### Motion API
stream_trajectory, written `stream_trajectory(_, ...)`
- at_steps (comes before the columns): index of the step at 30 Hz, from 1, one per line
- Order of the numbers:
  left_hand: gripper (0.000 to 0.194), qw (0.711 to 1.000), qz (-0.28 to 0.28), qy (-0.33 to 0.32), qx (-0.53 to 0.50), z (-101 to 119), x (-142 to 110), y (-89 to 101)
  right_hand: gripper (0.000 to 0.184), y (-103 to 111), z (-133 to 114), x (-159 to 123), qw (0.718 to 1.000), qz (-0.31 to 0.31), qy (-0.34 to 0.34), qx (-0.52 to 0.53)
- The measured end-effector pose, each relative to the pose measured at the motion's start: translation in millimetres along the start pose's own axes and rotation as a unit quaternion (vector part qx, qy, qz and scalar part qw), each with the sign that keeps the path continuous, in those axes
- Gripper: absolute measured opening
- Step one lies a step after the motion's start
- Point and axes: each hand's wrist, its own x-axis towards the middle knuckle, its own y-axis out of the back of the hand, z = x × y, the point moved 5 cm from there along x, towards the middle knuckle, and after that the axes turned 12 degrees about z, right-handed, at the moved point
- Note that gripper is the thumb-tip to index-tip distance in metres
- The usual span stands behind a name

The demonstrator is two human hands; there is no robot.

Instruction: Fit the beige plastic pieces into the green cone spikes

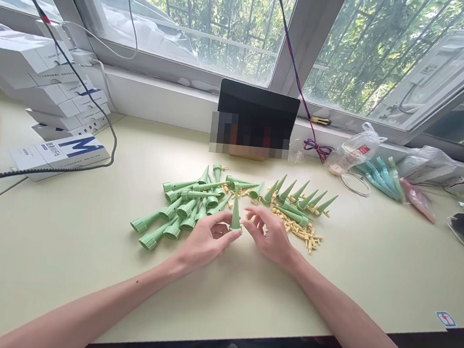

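Observation:
Upright between the fingers of my left hand [213, 237] is a green plastic plant watering spike [235, 212], its point up and its wider ribbed end pinched low down. Just to the right of the spike, my right hand [269, 233] has its fingers curled, thumb and forefinger close to each other; anything between them is too small to make out. Left of my hands lies a heap of green spikes [187, 208], pointing various ways. On the right, small yellow plastic fittings [304, 231] are scattered beside a row of spikes [304, 200], some with yellow pieces attached.
A dark-screened device [259, 103] stands against the window ledge. White boxes [65, 98] are stacked at the left, with a black cable [105, 164] across the table [123, 284]. Plastic bags [355, 150] and blue-green packets [383, 177] lie at the back right.

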Motion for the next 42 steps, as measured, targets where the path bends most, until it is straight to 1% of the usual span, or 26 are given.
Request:
stream_trajectory(6,0.033,0.998,-0.008,0.034,-0.058,-2,1,2.9,0.018,0,-1,1,0.999,-0.022,0.031,0.004)
stream_trajectory(15,0.028,0.998,-0.022,0.021,-0.050,-4,1,2.6,0.011,0,-3,0,0.997,-0.025,0.069,-0.033)
stream_trajectory(18,0.032,0.999,-0.017,0.013,-0.032,-6,2,3.0,0.015,-3,-1,-3,0.997,-0.039,0.057,-0.035)
stream_trajectory(24,0.040,1.000,-0.002,-0.012,0.025,-5,2,3.3,0.029,-7,4,-8,0.997,-0.055,0.018,-0.040)
stream_trajectory(28,0.038,0.998,0.021,-0.054,0.032,-3,4,4.7,0.033,-10,2,-7,0.998,-0.064,-0.022,0.008)
stream_trajectory(32,0.037,0.996,0.043,-0.073,0.042,-1,6,6.7,0.035,-12,3,-5,0.990,-0.078,-0.094,0.068)
stream_trajectory(34,0.037,0.995,0.045,-0.069,0.050,0,6,7.0,0.036,-12,3,-4,0.988,-0.077,-0.110,0.072)
stream_trajectory(36,0.036,0.996,0.041,-0.056,0.050,1,6,6.6,0.033,-10,3,-3,0.991,-0.063,-0.106,0.058)
stream_trajectory(39,0.036,0.999,0.034,-0.020,0.026,1,5,6.1,0.018,-7,3,-2,0.993,-0.038,-0.097,0.051)
stream_trajectory(40,0.035,0.999,0.033,-0.010,0.015,1,4,6.2,0.017,-6,2,-1,0.994,-0.032,-0.090,0.053)
stream_trajectory(42,0.033,0.999,0.033,0.007,-0.006,2,4,6.8,0.022,-4,1,-1,0.996,-0.028,-0.064,0.056)
